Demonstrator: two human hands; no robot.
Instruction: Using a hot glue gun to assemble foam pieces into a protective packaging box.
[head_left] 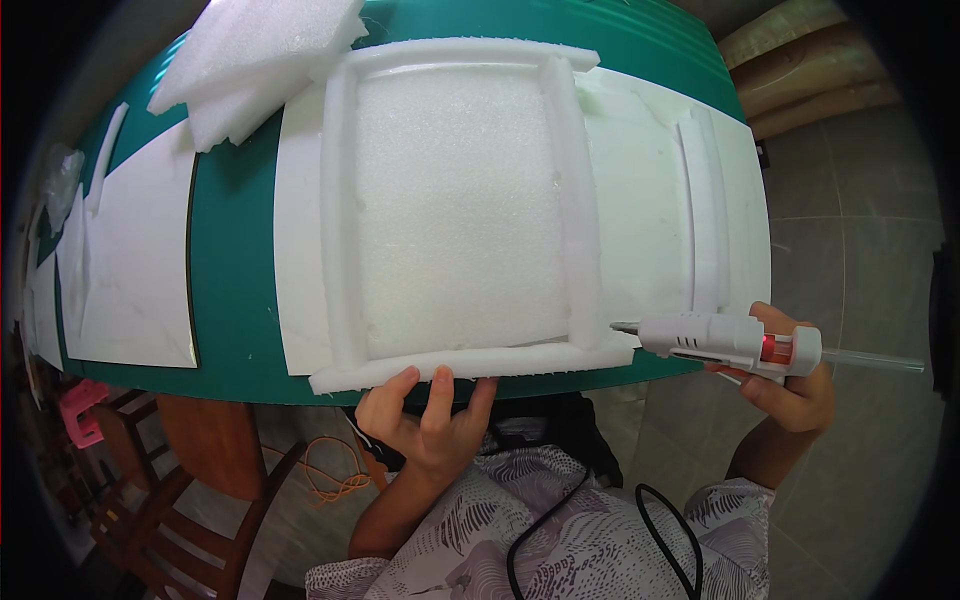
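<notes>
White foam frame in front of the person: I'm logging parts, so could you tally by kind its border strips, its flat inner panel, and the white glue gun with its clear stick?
White foam border strips: 4
Flat white foam inner panel: 1
White plastic glue gun: 1
Clear rod-shaped glue stick: 1
Total: 7

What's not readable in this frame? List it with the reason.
- Head view: most fingers of the right hand, hidden behind the glue gun.
- Head view: any glue on the nozzle; too small to tell.
- Head view: underside of the foam frame, faces down toward the white board.
- Head view: far end of the loose foam sheets, cut off by the top edge.
</notes>
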